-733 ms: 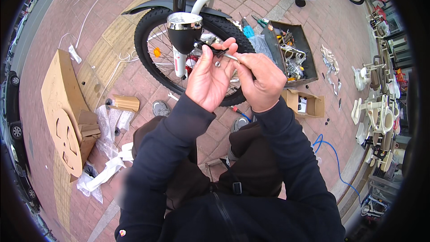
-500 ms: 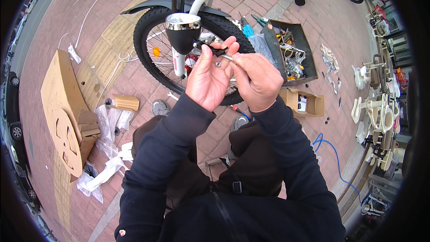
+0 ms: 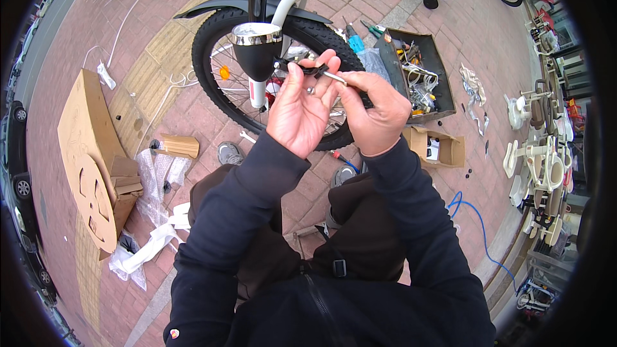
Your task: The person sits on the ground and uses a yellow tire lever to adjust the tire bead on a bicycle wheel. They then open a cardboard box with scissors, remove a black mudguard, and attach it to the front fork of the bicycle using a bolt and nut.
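A black bicycle headlight (image 3: 256,55) with a chrome rim hangs to the left of my fingers. Its black bracket (image 3: 313,70) rests across the fingers of my left hand (image 3: 295,114), which is palm up and curled around it. A small metal nut (image 3: 310,90) lies on that hand near the finger bases. Between thumb and forefinger, my right hand (image 3: 380,114) pinches a silver bolt (image 3: 335,78), whose far end meets the bracket. Whether the bolt's tip sits inside the bracket cannot be made out. Behind both hands stands a bicycle front wheel (image 3: 202,58) with a black tyre.
To the right are a metal toolbox (image 3: 443,83) full of tools and a small open carton (image 3: 455,151). A large cardboard box (image 3: 96,135) and bubble wrap (image 3: 154,183) lie left. A wrench (image 3: 247,137) is near my shoe; a blue hose (image 3: 482,222) curves at the right.
My right hand has shifted slightly right, and more of the bolt shows between it and the bracket. The headlight has moved a little left and down.
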A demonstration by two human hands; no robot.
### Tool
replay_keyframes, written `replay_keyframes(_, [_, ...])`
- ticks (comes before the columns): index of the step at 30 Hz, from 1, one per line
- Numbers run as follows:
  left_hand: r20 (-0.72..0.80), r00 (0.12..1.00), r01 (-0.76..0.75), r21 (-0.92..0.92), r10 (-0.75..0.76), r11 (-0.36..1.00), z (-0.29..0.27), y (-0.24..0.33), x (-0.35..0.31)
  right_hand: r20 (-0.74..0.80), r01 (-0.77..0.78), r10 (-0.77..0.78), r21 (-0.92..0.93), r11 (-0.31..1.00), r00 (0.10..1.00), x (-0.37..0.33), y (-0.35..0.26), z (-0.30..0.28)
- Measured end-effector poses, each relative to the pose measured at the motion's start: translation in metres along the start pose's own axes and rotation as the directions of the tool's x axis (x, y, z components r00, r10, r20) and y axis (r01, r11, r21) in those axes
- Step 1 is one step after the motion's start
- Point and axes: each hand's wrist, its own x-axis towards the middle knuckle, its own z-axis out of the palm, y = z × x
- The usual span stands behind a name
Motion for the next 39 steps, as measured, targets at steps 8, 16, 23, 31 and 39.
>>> replay_keyframes(8, [0.01, 0.999, -0.032, 0.012, 0.031, 0.999, 0.003, -0.003, -0.002, 0.111, -0.47, 0.478, 0.466, 0.75, 0.872, -0.004, 0.0, 0.003])
replay_keyframes(16, [0.046, 0.996, -0.084, 0.118, 0.079, 0.989, 0.001, -0.004, 0.001, 0.421, -0.684, 0.634, 0.688, 0.243, 0.649, -0.003, 0.021, -0.001])
replay_keyframes(23, [-0.014, 0.994, -0.103, 0.27, 0.111, 0.957, -0.001, 0.007, 0.007, 0.646, -0.785, 0.519, 0.613, 0.083, 0.56, -0.004, 0.024, -0.006])
replay_keyframes(31, [0.001, 0.996, -0.082, 0.359, 0.087, 0.93, 0.002, 0.005, 0.005, 0.536, -0.711, 0.468, 0.504, 0.491, 0.702, -0.012, 0.0, -0.002])
replay_keyframes(39, [0.083, 0.996, -0.071, 0.432, 0.039, 0.899, 0.002, 0.015, 0.008, 0.573, -0.72, 0.44, 0.504, 0.476, 0.692, -0.01, 0.001, -0.007])
